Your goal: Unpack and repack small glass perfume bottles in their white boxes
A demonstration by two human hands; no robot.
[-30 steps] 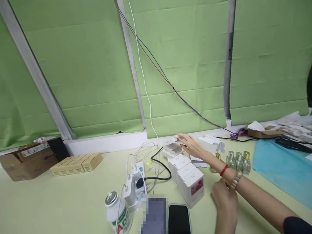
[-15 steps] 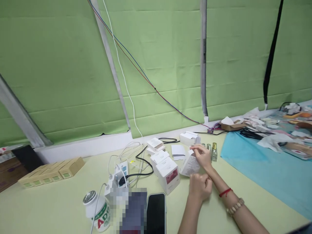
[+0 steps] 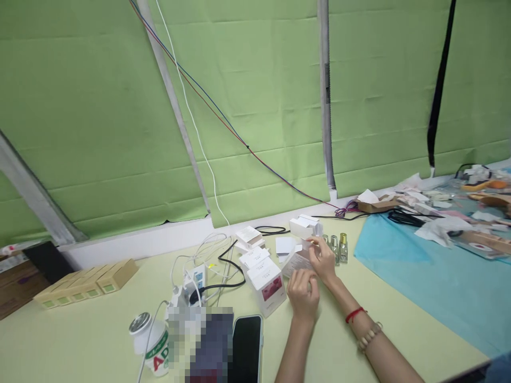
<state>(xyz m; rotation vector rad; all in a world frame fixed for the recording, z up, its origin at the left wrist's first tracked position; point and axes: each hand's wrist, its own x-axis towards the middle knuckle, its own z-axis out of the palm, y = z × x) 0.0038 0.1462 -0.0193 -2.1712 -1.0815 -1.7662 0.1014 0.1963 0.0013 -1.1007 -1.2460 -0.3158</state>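
Note:
Both my hands meet on a small white carton held just above the pale green table. My left hand grips its lower end with curled fingers. My right hand, with a red string and bead bracelet on the wrist, pinches the upper flap. A row of closed white boxes with pink labels stands just left of the carton. Small glass bottles with gold caps stand right behind my right hand.
A power strip with cables, a black phone and a white drink bottle lie at the near left. Tan boxes sit far left. A blue sheet with clutter covers the right. More white boxes stand by the wall.
My right hand drew back from the far boxes with a white carton, and my left hand came up to grip it. The view swung to the right.

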